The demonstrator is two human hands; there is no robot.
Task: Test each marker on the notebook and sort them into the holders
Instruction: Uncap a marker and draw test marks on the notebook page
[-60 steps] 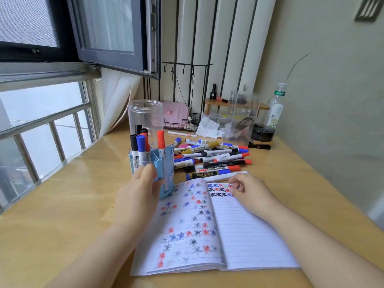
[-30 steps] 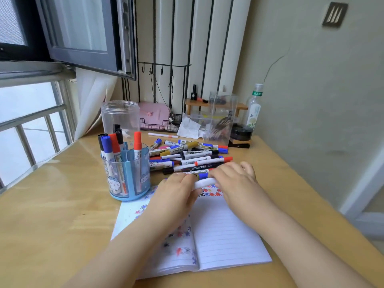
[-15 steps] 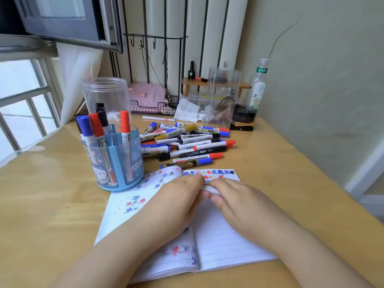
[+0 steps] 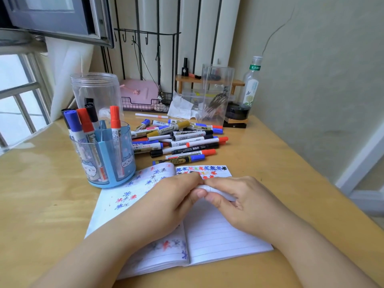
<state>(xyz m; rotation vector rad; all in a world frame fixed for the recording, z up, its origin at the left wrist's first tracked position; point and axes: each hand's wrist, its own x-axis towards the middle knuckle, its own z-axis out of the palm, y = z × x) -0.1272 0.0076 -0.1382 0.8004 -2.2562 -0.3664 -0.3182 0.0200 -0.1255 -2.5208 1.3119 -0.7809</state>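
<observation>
Both hands meet over the open notebook (image 4: 218, 231), near the middle of the bench (image 4: 41, 204). The left hand (image 4: 166, 206) has its fingers curled in and pinches one end of a white marker (image 4: 220, 193). The right hand (image 4: 245, 202) curls around the other end, with its thumb pressed on the barrel. Most of that marker is hidden by the fingers, so I cannot tell its ink colour or whether the cap is on.

The notebook lies flat under the hands. Little star marks in red, blue and black show on both of its pages.

At about ten o'clock from the hands stands a blue holder (image 4: 112, 161) with a cartoon face on it. Five markers stand in it: two red caps, one blue and two black. Behind it, at eleven o'clock, is a tall clear jar (image 4: 96, 92) with a black cap showing inside.

At twelve o'clock, just past the notebook, lies a pile of loose markers (image 4: 180, 140), too heaped up to count well. Further back at one o'clock stand a clear square box (image 4: 217, 94) and one bottle (image 4: 251, 84).
</observation>
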